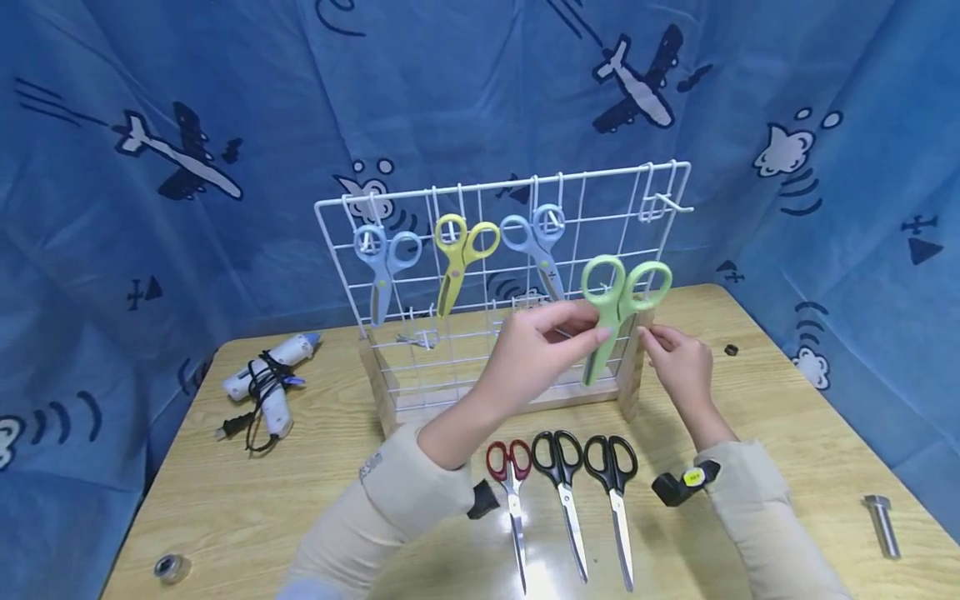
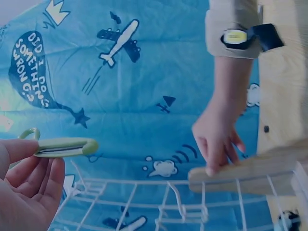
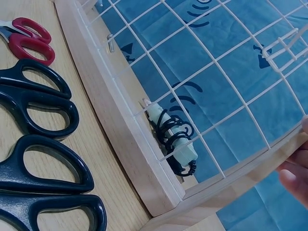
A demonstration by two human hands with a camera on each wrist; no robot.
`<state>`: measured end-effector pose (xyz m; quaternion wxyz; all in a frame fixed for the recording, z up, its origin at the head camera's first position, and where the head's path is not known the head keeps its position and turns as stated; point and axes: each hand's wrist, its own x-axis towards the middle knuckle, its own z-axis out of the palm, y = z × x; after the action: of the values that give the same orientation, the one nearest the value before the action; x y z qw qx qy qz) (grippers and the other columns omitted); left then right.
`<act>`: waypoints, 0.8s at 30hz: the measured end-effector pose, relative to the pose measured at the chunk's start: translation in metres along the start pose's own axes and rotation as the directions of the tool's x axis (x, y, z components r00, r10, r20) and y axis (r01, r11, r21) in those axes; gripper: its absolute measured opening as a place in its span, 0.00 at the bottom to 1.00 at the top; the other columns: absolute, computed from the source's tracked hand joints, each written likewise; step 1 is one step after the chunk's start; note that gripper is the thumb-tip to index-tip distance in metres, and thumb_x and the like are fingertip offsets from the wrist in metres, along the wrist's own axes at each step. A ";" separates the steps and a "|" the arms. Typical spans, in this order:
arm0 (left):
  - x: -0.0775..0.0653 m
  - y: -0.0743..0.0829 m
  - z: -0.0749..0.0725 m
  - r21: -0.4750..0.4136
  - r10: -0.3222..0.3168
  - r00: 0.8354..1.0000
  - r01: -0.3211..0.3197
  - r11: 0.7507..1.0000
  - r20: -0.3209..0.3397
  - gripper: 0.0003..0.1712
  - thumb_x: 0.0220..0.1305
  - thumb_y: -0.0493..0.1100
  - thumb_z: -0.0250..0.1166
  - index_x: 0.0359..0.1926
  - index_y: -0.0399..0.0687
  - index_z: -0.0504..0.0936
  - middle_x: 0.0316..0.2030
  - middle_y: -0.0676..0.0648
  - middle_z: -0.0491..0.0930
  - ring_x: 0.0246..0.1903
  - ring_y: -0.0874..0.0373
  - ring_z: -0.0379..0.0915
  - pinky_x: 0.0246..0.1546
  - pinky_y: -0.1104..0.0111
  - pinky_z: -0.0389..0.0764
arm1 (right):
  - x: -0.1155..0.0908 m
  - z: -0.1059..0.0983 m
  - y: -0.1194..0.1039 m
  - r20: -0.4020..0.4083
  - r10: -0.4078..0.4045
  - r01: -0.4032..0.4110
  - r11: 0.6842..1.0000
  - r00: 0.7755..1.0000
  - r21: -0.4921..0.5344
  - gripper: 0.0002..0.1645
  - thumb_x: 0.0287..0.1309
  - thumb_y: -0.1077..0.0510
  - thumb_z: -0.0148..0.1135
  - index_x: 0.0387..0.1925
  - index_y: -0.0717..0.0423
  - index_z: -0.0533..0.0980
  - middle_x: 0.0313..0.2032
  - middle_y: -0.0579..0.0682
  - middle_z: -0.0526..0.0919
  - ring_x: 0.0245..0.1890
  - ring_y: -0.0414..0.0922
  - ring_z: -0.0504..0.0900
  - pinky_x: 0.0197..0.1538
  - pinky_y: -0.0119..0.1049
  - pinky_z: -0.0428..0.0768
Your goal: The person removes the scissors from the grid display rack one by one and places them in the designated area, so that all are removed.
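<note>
My left hand [image 1: 536, 350] pinches a pair of light green scissors [image 1: 617, 304] by the sheathed blades, finger loops up, in front of the white wire grid rack [image 1: 498, 185]. The left wrist view shows these scissors [image 2: 72, 147] edge-on between thumb and fingers. At the rack's right side, the fingers of my right hand [image 1: 684, 362] grip the edge of its wooden post [image 1: 632, 379]. Blue scissors [image 1: 383, 275], yellow scissors [image 1: 454, 271] and a second blue pair [image 1: 542, 242] hang by a loop from hooks on the grid. A bare hook [image 1: 667, 202] sticks out at the upper right.
Red-handled scissors [image 1: 510, 460] and two black-handled pairs [image 1: 558, 457] lie before the rack, blades toward me. A glue gun [image 1: 273, 383] wrapped in its cord is at left. A metal bolt [image 1: 883, 527], a small black piece [image 1: 731, 350] and a round metal part [image 1: 171, 568] lie near the edges.
</note>
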<state>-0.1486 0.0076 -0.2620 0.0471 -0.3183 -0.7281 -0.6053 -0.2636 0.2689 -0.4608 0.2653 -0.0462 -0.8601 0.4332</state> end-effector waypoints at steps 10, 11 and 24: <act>-0.054 -0.016 -0.043 0.059 -0.316 0.948 0.318 0.946 -0.037 0.09 0.49 0.40 0.62 0.34 0.43 0.79 0.30 0.49 0.79 0.26 0.60 0.72 0.29 0.68 0.78 | 0.019 0.032 0.082 -0.128 -0.061 0.038 0.984 0.990 -0.172 0.21 0.42 0.31 0.51 0.35 0.34 0.77 0.31 0.41 0.82 0.17 0.32 0.78 0.18 0.20 0.73; -0.059 -0.017 -0.047 0.060 -0.348 0.936 0.350 0.935 -0.044 0.09 0.49 0.40 0.62 0.34 0.42 0.79 0.30 0.48 0.79 0.27 0.58 0.73 0.29 0.67 0.78 | 0.019 0.031 0.080 -0.132 -0.063 0.040 0.984 0.989 -0.172 0.21 0.42 0.31 0.51 0.35 0.34 0.77 0.30 0.41 0.82 0.16 0.32 0.77 0.17 0.20 0.73; -0.127 -0.107 -0.067 0.023 -0.575 0.818 0.575 0.818 -0.002 0.12 0.50 0.37 0.61 0.33 0.32 0.74 0.26 0.43 0.77 0.21 0.59 0.73 0.26 0.68 0.79 | 0.018 0.031 0.074 -0.119 -0.048 0.032 0.990 0.992 -0.138 0.22 0.42 0.32 0.51 0.35 0.36 0.77 0.31 0.43 0.82 0.19 0.34 0.79 0.18 0.19 0.73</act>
<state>-0.1246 -0.1124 -0.3927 -0.1358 -0.0849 -0.7970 -0.5823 -0.3050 0.2984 -0.5255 0.3223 -0.0734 -0.8705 0.3645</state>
